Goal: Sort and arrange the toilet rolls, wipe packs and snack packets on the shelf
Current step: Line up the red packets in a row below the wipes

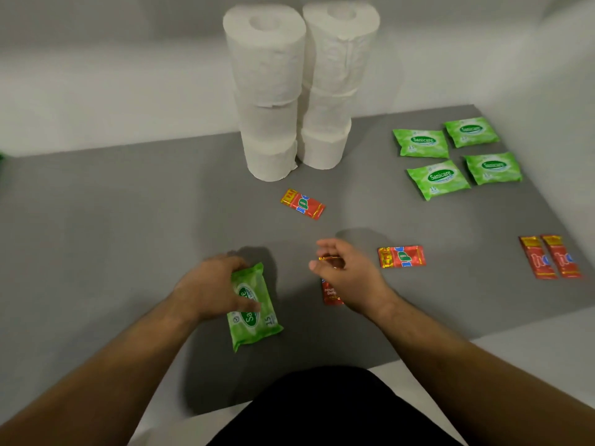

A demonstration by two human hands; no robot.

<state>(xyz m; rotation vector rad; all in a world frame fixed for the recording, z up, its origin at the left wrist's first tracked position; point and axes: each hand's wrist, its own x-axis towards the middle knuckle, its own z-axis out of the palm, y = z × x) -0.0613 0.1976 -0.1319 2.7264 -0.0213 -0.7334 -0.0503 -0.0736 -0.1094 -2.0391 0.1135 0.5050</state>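
My left hand (209,288) grips a green wipe pack (252,312) just above the grey shelf mat (96,236). A red snack packet (331,294) is pinched in my right hand (346,278), and the hand hides most of it. Two loose red snack packets lie on the mat, one in the middle (302,204) and one to the right of my right hand (401,256). Several green wipe packs (450,157) lie in a grid at the back right. A pair of red snack packets (551,256) lies side by side at the right edge. Two stacks of white toilet rolls (299,91) stand at the back.
White walls close in the shelf at the back (112,91) and on the right (547,75). The mat's front edge meets a white surface (515,342). Dark clothing (322,407) fills the bottom middle of the view.
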